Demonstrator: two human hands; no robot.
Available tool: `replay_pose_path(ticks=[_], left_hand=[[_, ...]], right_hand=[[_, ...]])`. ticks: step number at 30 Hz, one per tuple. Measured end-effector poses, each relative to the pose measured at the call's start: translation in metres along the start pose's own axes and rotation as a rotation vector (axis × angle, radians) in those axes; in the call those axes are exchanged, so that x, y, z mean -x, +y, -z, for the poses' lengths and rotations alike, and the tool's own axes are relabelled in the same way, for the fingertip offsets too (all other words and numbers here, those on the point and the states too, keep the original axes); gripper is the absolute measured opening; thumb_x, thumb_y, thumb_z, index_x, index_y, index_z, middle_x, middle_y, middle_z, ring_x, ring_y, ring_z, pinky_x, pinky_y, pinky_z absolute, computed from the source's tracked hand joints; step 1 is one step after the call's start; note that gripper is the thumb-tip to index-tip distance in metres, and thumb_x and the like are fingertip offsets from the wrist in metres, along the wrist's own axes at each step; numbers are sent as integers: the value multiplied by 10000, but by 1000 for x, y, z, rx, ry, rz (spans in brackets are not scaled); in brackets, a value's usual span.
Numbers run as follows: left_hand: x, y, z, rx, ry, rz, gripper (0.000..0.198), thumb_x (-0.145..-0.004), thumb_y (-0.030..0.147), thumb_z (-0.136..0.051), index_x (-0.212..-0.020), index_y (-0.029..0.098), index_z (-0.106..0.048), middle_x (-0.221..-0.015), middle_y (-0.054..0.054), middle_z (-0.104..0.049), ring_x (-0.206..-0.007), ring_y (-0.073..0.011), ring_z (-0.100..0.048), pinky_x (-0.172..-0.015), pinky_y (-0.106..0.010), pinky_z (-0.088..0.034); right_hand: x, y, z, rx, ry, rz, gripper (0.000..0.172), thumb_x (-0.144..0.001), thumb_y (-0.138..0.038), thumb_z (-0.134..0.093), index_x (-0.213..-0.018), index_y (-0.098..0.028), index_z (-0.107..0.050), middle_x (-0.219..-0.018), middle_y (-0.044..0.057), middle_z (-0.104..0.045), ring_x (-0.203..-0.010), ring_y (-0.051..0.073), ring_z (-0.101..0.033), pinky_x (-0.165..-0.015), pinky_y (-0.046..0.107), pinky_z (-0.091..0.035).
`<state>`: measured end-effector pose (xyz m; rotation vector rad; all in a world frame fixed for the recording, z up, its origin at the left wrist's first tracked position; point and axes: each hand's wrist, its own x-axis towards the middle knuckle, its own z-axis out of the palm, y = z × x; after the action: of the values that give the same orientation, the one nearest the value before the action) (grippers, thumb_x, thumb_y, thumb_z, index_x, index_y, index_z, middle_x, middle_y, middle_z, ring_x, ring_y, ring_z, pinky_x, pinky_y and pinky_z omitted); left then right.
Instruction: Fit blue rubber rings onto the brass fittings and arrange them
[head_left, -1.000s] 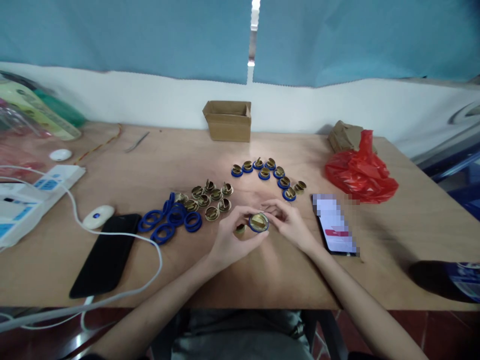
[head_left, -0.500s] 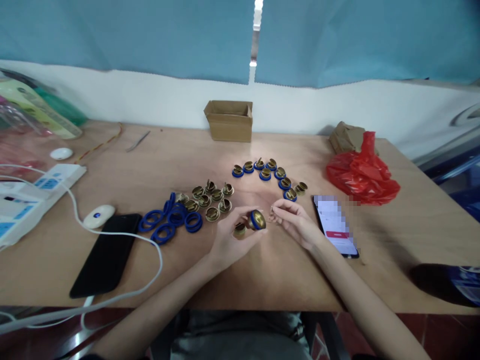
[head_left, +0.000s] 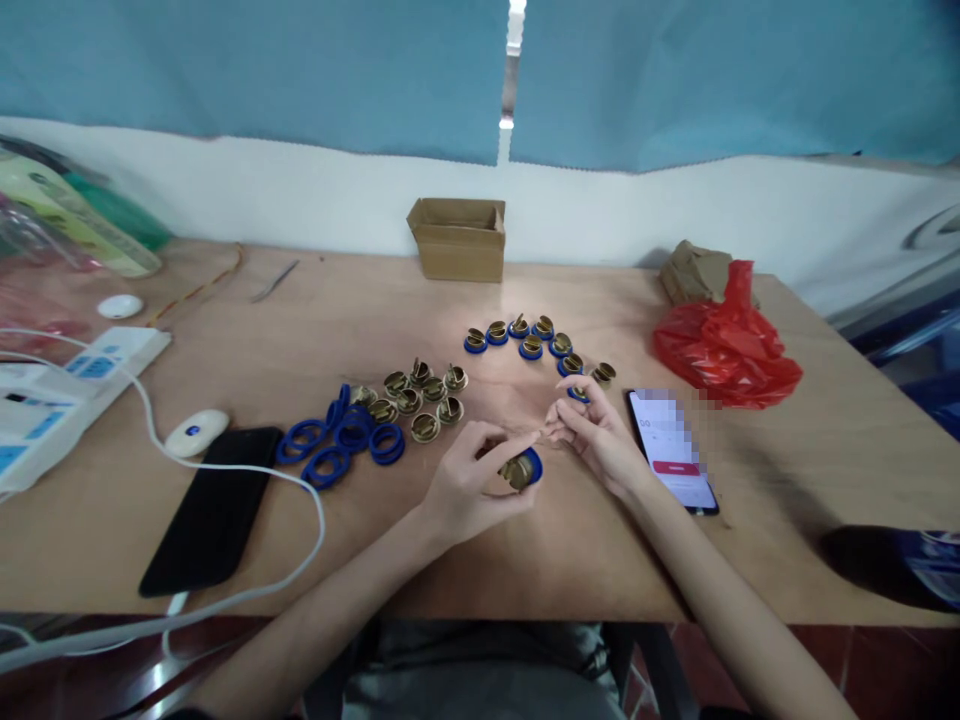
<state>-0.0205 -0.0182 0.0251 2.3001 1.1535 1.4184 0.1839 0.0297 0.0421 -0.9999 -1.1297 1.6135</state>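
My left hand (head_left: 465, 485) pinches a brass fitting (head_left: 520, 470) with a blue ring on it just above the counter (head_left: 525, 560), tilted so its face shows. My right hand (head_left: 600, 440) hovers beside it, fingers loosely curled, grasping nothing. Bare fittings (head_left: 420, 392) and rings (head_left: 337, 440) wait left; ringed ones (head_left: 529, 340) sit apart beyond, sorted. Blue curtain (head_left: 300, 70) behind.

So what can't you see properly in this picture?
- Phone screen, head view: blurred out, unreadable.
- Brass piece with blue ring: the left hand covers part of it; its details are too small.
- Right hand: whether its fingertips pinch anything is too small to tell.
- Box: its inside is hidden by its front wall.
- Dark object: cut off by the right edge.
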Motion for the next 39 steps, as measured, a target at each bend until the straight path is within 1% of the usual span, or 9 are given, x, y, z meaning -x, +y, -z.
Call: replay_pose_path(ticks=[5,9,14,21,26,29,33,36,39], left_hand=[[10,-7,-5,-44,-33,22,635,-753,157,-732,-1358,288,-589,-975,-40,-587,-866,-186,-622,-764,-307,-563],[7,-10,-6,-114,25,68,605,-783,183,-723,-1363,286,-586,-941,-36,-593,-824,-184,-605,-764,-316,-528],[2,-10,-6,-211,66,90,515,-759,198,-737,-1267,244,-666,-897,-43,-613,-838,-218,-608,-831,-374,-449],[2,-12,-4,-306,52,31,450,-774,210,-731,-1221,211,-678,-882,-43,-614,-840,-222,-603,-880,-380,-401],[3,-13,-5,-349,-12,8,390,-834,251,-702,-1211,158,-661,-870,-49,-622,-841,-217,-601,-889,-384,-415],[4,-12,-8,-354,-49,49,446,-846,256,-691,-1270,153,-604,-945,-71,-653,-915,-241,-611,-915,-405,-429],[2,-13,-9,-310,-100,122,558,-820,222,-700,-1331,111,-505,-1129,-133,-650,-1079,-292,-592,-972,-441,-454],[-3,-14,-3,-251,-164,81,450,-831,159,-644,-1267,124,-536,-1151,-135,-637,-1094,-281,-587,-979,-420,-484],[-10,-17,10,-260,-225,20,332,-845,152,-606,-1176,144,-582,-1067,-114,-652,-1023,-272,-602,-932,-406,-511]], right_hand=[[1,2,-4,177,-108,-14,301,-845,-496,-731,-919,-209,-676,-801,27,-706,-735,155,-687,-696,287,-570],[7,2,-14,467,-64,139,246,-871,-443,-696,-846,-200,-664,-691,0,-639,-633,141,-598,-597,269,-494],[13,7,-21,655,-87,303,196,-869,-381,-687,-810,-206,-621,-705,-13,-580,-616,130,-520,-561,259,-425],[16,7,-21,753,-114,407,212,-910,-302,-644,-743,-196,-567,-673,-28,-543,-592,111,-475,-549,243,-363],[19,13,-28,770,-123,432,265,-913,-290,-625,-692,-195,-513,-634,-45,-485,-563,98,-433,-536,232,-333],[18,15,-29,805,-61,405,286,-915,-252,-572,-656,-197,-463,-609,-53,-438,-546,93,-408,-531,230,-315],[11,13,-19,865,153,345,289,-884,-265,-566,-620,-198,-469,-567,-51,-455,-527,102,-428,-530,240,-314],[5,9,-9,947,279,300,283,-862,-281,-572,-600,-197,-509,-536,-40,-505,-510,116,-464,-534,249,-326],[1,7,-4,1027,329,271,274,-850,-301,-588,-600,-195,-555,-536,-24,-562,-510,130,-511,-546,256,-340]])
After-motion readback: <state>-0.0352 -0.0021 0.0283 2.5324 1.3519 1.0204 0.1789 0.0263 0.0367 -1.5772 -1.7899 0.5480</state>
